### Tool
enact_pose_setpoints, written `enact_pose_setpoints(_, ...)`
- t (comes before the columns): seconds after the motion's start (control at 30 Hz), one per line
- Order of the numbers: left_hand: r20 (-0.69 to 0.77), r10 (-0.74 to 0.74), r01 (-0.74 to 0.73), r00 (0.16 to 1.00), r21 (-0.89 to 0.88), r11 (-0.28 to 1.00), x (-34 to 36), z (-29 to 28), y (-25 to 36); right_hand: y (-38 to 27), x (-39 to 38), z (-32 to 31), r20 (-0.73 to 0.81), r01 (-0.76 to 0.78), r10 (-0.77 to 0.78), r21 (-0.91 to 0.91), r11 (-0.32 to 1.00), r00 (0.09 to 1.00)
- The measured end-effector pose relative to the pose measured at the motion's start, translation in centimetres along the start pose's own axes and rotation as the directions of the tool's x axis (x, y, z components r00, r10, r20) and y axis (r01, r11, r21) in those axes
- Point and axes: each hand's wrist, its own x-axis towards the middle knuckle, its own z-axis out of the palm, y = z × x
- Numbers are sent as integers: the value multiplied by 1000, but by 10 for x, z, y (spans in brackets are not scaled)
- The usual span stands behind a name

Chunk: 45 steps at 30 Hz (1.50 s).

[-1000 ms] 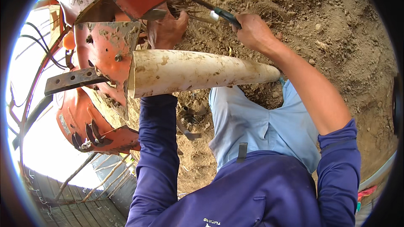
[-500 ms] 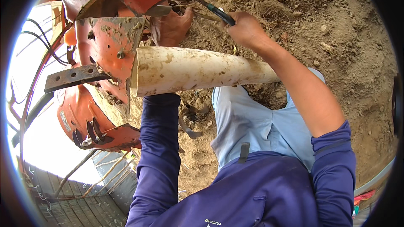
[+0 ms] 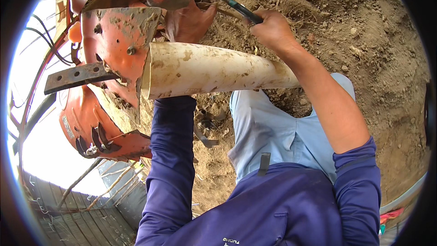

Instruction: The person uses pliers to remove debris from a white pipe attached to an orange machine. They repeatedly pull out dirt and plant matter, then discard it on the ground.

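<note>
My right hand [image 3: 274, 30] is closed round the black and green handle of a slim hand tool [image 3: 243, 10]. The tool's metal end points up and left toward the underside of an orange-red metal machine [image 3: 120, 34]. My left arm passes beneath a dirty white pipe [image 3: 218, 68], and my left hand [image 3: 187, 20] comes out beyond it, against the machine's lower edge. Its thumb stands apart; the other fingers are hidden behind the metal. Beside that hand shows a grey curved blade [image 3: 175, 3]. The pipe's wide end meets the orange sheet, and its far end runs under my right forearm.
A flat steel bar with holes [image 3: 82, 77] juts left from the machine. Below hangs a curved orange guard [image 3: 98, 130]. Dry, cloddy soil [image 3: 346, 32] spreads to the right, with roots near the tool. A bent metal piece [image 3: 205, 136] lies by my left forearm.
The machine and pipe appear slightly higher in the picture. My left hand has moved up a little, more of it behind the metal. My right hand, still round the tool, has shifted slightly right and down.
</note>
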Motion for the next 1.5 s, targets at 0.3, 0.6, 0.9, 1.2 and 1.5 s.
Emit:
enact_pose_setpoints(0.3,37,-62,58,997,85,995,-4,0,0,-10,19,-10,33,45,-36,-333,942,999)
enact_pose_setpoints(0.6,-58,59,-50,997,150,987,-2,15,-16,-11,-4,-6,51,-58,58,8,998,997)
enact_pose_setpoints(0.9,-25,29,-20,999,299,954,-8,7,-9,-5,5,-15,78,21,-6,-192,981,997)
enact_pose_setpoints(1.2,-66,-25,39,998,219,975,-2,-3,12,-2,-1,-4,174,-95,60,202,975,983)
enact_pose_setpoints(1.5,-43,-4,11,999,160,987,-6,21,-27,-8,-5,-16,238,-133,76,232,964,968)
